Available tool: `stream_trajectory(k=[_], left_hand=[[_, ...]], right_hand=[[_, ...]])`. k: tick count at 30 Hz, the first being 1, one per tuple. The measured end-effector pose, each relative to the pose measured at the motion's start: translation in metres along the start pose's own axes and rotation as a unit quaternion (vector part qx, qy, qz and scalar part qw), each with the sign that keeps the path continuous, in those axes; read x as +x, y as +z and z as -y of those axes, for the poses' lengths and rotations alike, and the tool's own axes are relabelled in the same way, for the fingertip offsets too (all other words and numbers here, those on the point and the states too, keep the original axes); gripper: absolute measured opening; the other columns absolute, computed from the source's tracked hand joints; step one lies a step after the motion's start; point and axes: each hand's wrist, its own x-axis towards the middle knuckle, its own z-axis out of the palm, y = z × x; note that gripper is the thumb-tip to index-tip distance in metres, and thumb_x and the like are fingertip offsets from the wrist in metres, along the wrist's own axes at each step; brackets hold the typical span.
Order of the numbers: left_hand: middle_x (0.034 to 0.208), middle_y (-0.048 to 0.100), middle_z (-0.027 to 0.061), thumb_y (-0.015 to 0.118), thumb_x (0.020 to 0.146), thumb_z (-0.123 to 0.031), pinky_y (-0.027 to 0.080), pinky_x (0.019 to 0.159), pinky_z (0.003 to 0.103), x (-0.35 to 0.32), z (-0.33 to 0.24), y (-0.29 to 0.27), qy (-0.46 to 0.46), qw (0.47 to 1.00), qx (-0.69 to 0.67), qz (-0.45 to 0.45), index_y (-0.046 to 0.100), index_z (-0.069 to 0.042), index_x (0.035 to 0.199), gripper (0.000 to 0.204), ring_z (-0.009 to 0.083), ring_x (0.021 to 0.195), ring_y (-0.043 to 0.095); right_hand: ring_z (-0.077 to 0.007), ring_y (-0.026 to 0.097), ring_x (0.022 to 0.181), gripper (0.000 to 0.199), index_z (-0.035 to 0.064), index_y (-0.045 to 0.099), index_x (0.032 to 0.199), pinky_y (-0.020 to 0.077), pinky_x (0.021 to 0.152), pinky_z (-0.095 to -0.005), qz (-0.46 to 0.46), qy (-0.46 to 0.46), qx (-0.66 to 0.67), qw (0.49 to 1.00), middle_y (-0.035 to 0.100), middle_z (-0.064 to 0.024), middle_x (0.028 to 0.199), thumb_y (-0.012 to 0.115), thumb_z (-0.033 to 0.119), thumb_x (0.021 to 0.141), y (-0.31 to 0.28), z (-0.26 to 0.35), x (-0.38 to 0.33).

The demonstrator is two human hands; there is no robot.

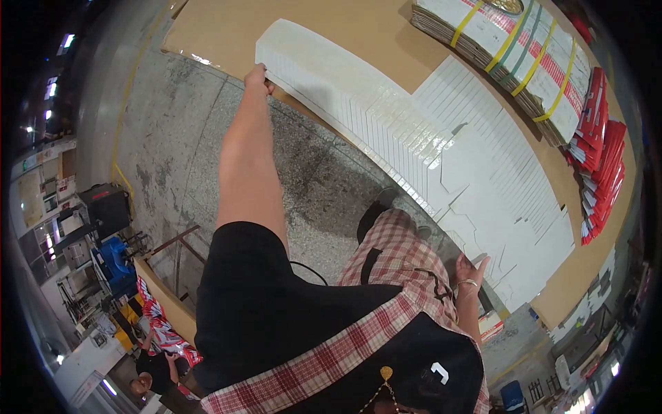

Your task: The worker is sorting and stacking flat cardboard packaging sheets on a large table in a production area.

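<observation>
A long fanned row of white flat card sheets [414,138] lies across a brown cardboard-covered table [345,34]. My left arm stretches out to its far end, and my left hand [256,77] grips the edge of the end sheets there. My right hand [471,270], with a bangle on the wrist, rests with fingers apart against the near end of the same row. My black top and a red plaid garment fill the lower middle of the view.
A bundle of flat cartons [524,62] tied with yellow and green straps sits at the table's far side, with red flat cartons [596,159] stacked beside it. Grey concrete floor [179,138] lies to the left. Another person [155,362] works low left, near an open box [162,303].
</observation>
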Motion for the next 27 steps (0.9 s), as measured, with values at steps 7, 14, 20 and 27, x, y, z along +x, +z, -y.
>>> stream_trajectory(k=[7, 14, 20, 27], left_hand=[[0.112, 0.062, 0.0129, 0.068, 0.087, -0.027, 0.048, 0.093, 0.052, -0.021, 0.022, -0.033, -0.017, 0.941, -0.291, 0.170, 0.055, -0.008, 0.116, 0.038, 0.0333, 0.115, 0.055], [0.128, 0.055, 0.0108, 0.069, 0.086, -0.013, 0.046, 0.097, 0.057, -0.046, 0.054, -0.001, -0.040, 0.908, -0.238, 0.343, 0.043, -0.013, 0.133, 0.054, 0.0347, 0.124, 0.050], [0.127, 0.054, 0.0159, 0.060, 0.084, 0.011, 0.050, 0.095, 0.057, -0.006, 0.070, 0.004, 0.007, 0.953, -0.218, 0.209, 0.038, -0.011, 0.138, 0.062, 0.0379, 0.116, 0.055], [0.126, 0.053, 0.0200, 0.056, 0.086, 0.010, 0.051, 0.094, 0.056, -0.019, 0.090, -0.010, 0.007, 0.970, -0.174, 0.167, 0.041, 0.000, 0.134, 0.051, 0.0388, 0.114, 0.056]], right_hand=[[-0.0258, 0.060, 0.101, 0.046, 0.0075, 0.059, 0.113, 0.0521, 0.085, -0.0431, -0.012, 0.001, 0.061, 0.998, 0.064, -0.0076, 0.110, 0.075, 0.038, 0.082, -0.005, 0.002, 0.014], [-0.0276, 0.062, 0.099, 0.032, 0.0049, 0.060, 0.106, 0.0528, 0.085, -0.0449, -0.004, 0.016, 0.104, 0.994, 0.065, -0.0098, 0.108, 0.072, 0.026, 0.085, -0.023, 0.003, 0.025], [-0.0270, 0.063, 0.095, 0.032, 0.0049, 0.059, 0.108, 0.0538, 0.080, -0.0440, -0.011, 0.003, 0.043, 0.999, 0.066, -0.0113, 0.106, 0.070, 0.027, 0.087, -0.008, -0.004, 0.027], [-0.0298, 0.061, 0.095, 0.033, 0.0069, 0.054, 0.112, 0.0528, 0.076, -0.0410, -0.021, -0.036, 0.008, 0.999, 0.062, -0.0160, 0.110, 0.066, 0.029, 0.090, -0.007, -0.002, 0.021]])
